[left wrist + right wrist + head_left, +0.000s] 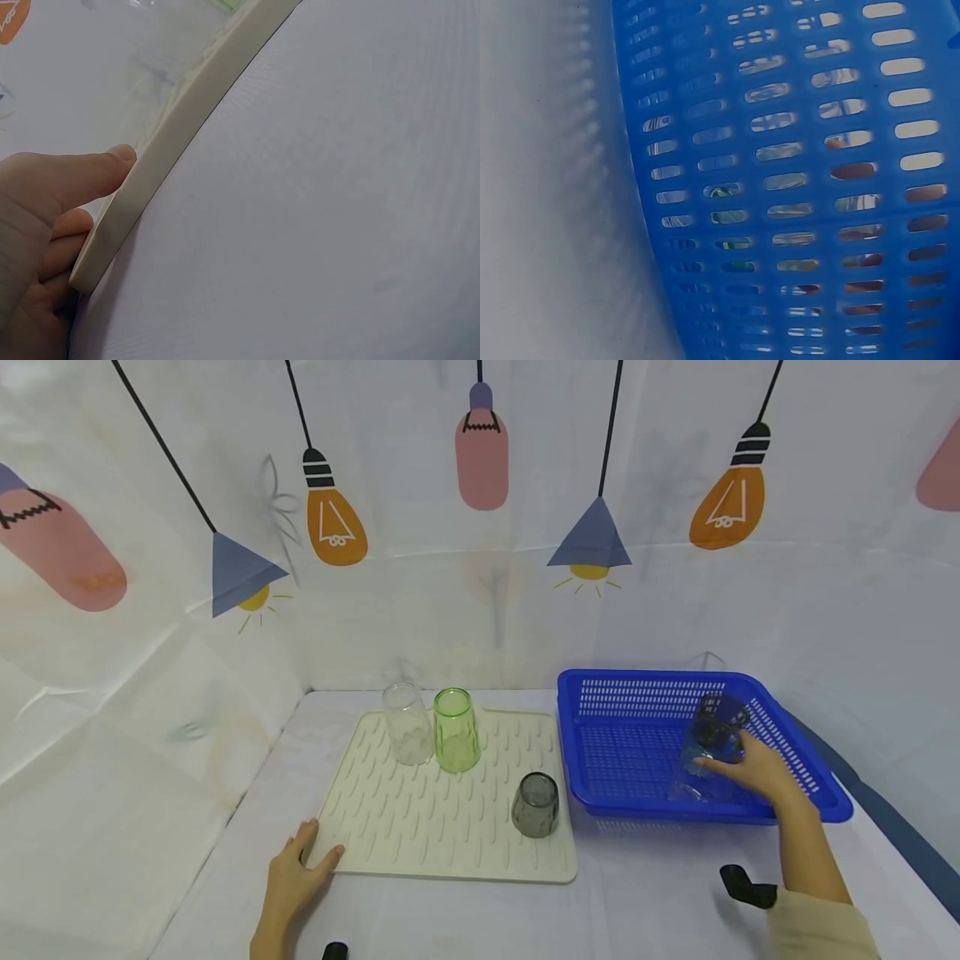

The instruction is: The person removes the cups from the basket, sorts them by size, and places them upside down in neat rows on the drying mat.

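White-covered table [480, 914] carries a blue basket [592, 800] nr its R edge and a pale ribbed mat [442, 852] to the basket's L. L hand [294, 870] holds the mat's front L corner, thumb and fingers modestly parted around it. R hand [757, 768] reaches in over the basket's front edge, thumb well out; most fingertips hidden, so can't tell if it grips a glass. Dark glass [711, 714] is inside, nr the basket's R end, just beyond the R thumb, w/ the R hand by far the nearer; long axis approx front-to-back, probably tilted. On the mat: clear glass [408, 727] and green glass [456, 731] nr back edge, small grey glass [536, 810] nr front R corner.
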Demonstrator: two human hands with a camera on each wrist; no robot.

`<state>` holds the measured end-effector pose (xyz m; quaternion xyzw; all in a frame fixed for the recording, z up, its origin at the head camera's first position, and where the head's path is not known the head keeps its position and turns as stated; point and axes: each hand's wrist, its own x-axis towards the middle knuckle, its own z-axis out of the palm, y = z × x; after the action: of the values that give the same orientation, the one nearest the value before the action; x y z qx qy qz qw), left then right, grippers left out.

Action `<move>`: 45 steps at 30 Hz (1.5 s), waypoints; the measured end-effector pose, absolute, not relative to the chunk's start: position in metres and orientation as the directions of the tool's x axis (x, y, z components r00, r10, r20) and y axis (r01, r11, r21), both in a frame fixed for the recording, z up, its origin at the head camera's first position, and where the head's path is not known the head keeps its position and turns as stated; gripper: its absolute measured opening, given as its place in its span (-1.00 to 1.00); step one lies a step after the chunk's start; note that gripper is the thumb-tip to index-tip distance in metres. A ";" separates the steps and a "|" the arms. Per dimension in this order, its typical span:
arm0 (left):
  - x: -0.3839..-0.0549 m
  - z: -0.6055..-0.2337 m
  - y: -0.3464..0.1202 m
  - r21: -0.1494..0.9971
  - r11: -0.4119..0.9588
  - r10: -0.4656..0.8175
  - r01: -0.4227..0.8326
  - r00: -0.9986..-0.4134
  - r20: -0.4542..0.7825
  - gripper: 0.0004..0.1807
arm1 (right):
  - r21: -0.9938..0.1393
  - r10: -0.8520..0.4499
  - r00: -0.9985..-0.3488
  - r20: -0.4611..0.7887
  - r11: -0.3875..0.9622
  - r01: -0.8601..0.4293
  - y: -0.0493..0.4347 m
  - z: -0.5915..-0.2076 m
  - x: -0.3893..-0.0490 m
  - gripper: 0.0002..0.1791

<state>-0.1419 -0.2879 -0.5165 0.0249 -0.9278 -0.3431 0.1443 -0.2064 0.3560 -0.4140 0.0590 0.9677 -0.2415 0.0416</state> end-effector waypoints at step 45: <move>-0.139 -0.512 -0.286 0.663 0.749 -0.171 0.003 -0.965 0.197 -0.25 | -0.456 -0.071 -0.997 0.019 0.887 -0.072 0.300 -0.403 -0.184 0.02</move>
<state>-0.1391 -0.2860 -0.5121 0.0454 -0.9269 -0.3513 0.1237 -0.1842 0.3004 -0.4030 -0.0367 0.9714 -0.2346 -0.0010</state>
